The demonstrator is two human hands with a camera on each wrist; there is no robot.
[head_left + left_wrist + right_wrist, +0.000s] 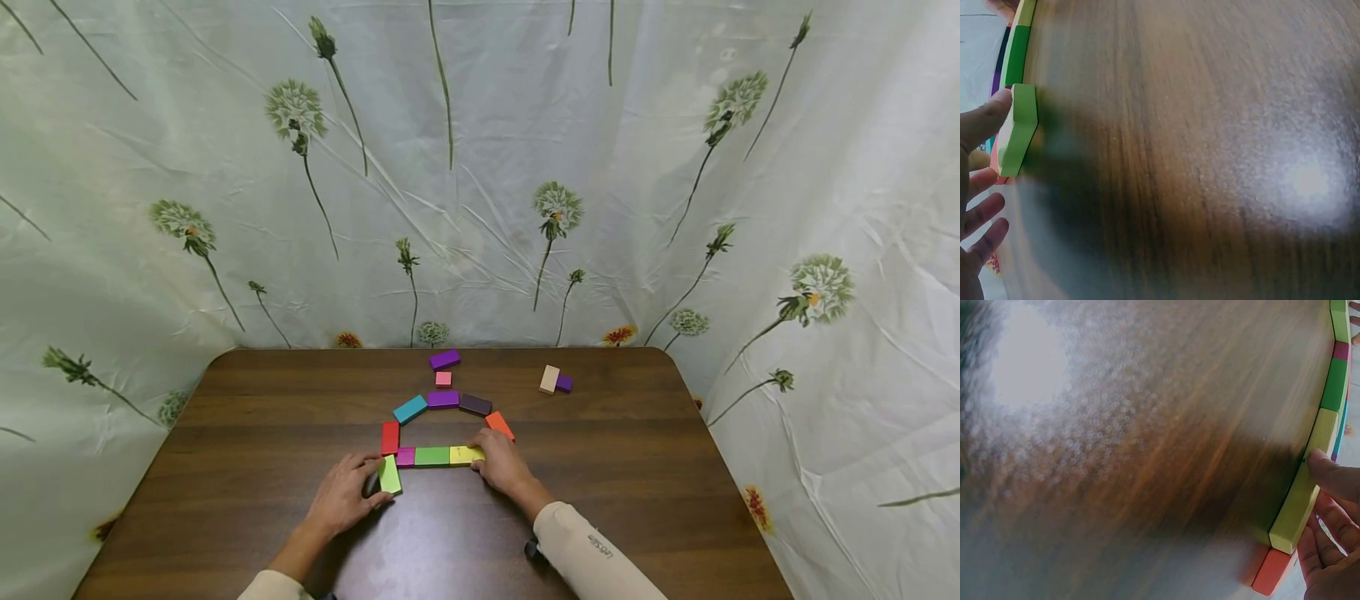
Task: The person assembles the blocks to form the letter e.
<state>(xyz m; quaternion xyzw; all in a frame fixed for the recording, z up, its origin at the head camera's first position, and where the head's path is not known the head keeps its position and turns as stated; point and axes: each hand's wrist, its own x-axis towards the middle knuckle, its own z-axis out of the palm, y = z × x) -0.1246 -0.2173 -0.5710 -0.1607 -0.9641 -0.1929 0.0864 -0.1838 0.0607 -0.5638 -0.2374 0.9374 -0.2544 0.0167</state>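
My left hand (343,496) pinches a lime green block (390,475) between thumb and fingers, at the left end of a straight row. That row runs right through a magenta block (406,457), a green block (432,457) and a yellow block (462,455). With thumb on its near side and fingers beyond, my right hand (504,468) holds the yellow block, partly covering it. Above the row curves an arch: a red block (390,437), a teal block (410,409), a purple block (443,400), a dark block (476,405) and an orange block (499,426).
Beyond the arch lie a small pink block (443,379) and another purple block (445,360). A beige block (550,379) and a small purple block (564,384) sit together at the back right. A flowered curtain (480,208) hangs behind the wooden table (637,500).
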